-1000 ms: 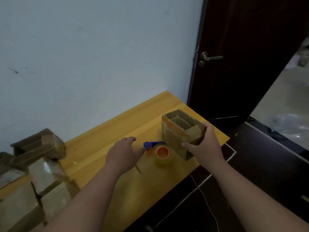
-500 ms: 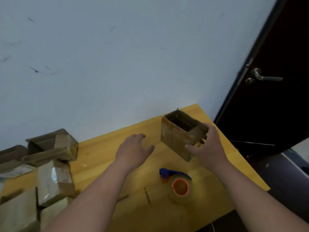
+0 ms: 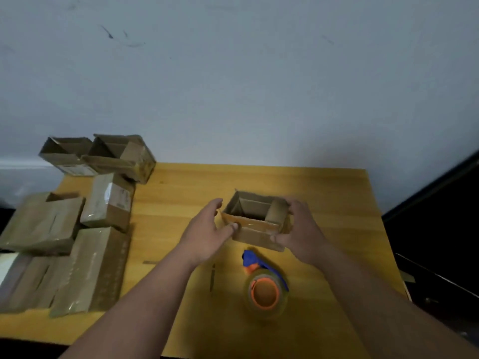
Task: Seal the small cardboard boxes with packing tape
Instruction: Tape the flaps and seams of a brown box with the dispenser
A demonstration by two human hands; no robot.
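Box: we now have the open box (image 3: 255, 220) down in the middle of the surface (image 3: 324, 193); half a second ago it was tilted in the air.
Right hand (image 3: 302, 233): fingers curled around the box's right end.
Left hand (image 3: 207, 233): it has arrived at the left side, thumb touching the near wall.
Tape dispenser (image 3: 265, 286): near us, untouched.
Meaning: flaps are still open, so we judge folding comes first.

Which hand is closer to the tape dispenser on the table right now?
The right hand. It grips the open cardboard box's right end, just beyond the tape dispenser. The left hand touches the box's left end, farther off to the dispenser's left.
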